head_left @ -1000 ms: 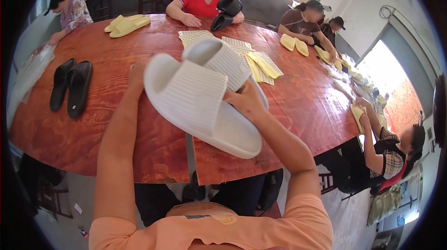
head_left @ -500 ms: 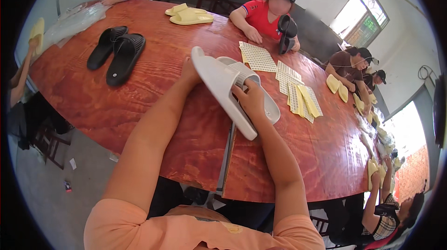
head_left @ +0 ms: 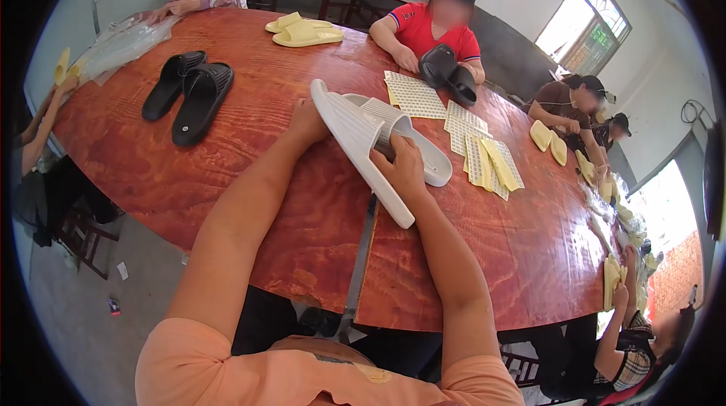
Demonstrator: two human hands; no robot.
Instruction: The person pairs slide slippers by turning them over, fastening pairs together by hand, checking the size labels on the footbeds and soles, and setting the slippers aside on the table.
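Two white ribbed slippers [head_left: 363, 145] are held together above the reddish wooden table [head_left: 249, 202], soles outward. My left hand [head_left: 308, 120] grips the upper end of the near slipper from behind. My right hand [head_left: 401, 168] is closed over the strap and edge of the pair, near the lower end. The second slipper [head_left: 423, 153] lies behind the first, partly hidden by it.
A pair of black slippers [head_left: 189, 92] lies at the left. Yellow slippers [head_left: 302, 30] sit at the far side. Sticker sheets [head_left: 454, 122] and yellow insoles [head_left: 499, 164] lie to the right. Several people sit around the table; one in red holds a black slipper [head_left: 446, 73].
The view has swung left, so the black slippers and floor show more. The white slippers have come lower and closer to the table, now turned more edge-on in both hands.
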